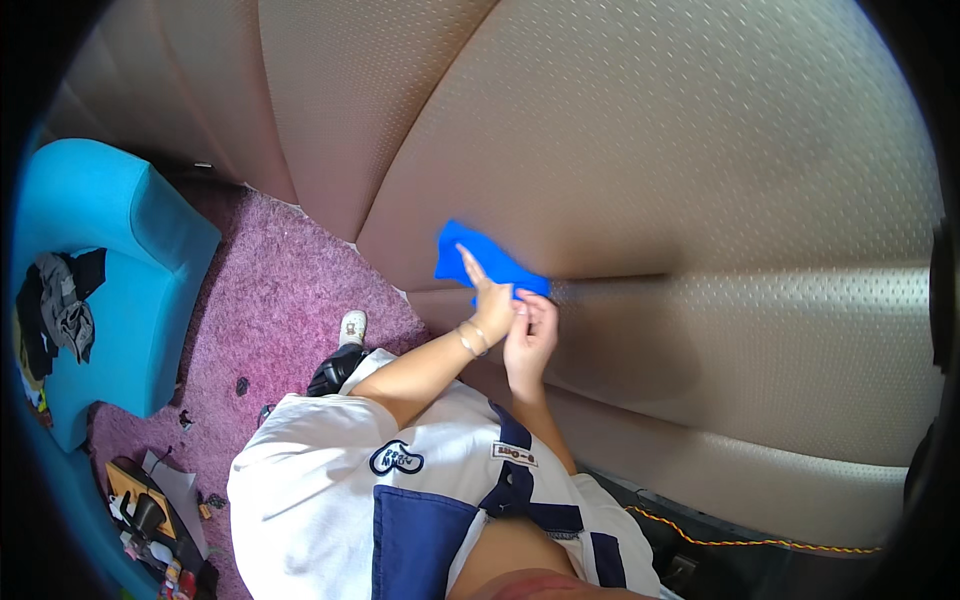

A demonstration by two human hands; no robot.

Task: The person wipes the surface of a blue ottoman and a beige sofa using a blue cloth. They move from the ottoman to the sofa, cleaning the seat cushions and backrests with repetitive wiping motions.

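A bright blue cloth (454, 259) lies against a brown padded panel (615, 172) with a dimpled, leather-like cover. My left hand (491, 307), with bracelets at the wrist, presses and holds the cloth, its index finger stretched along it. Close beside it, my right hand (531, 337) has its fingers bent at the cloth's lower right edge. Whether those fingers pinch the cloth, I cannot tell. Part of the cloth is hidden behind both hands. Just to the right, a horizontal seam (615, 279) runs across the panel.
Purple-pink shag carpet (285, 270) covers the floor. At the left stands a turquoise upholstered seat (124, 300) with clothes (64, 300) on it. A cluttered dark tabletop (187, 544) is at lower left. A red-and-yellow twisted cord (720, 541) runs along the lower right.
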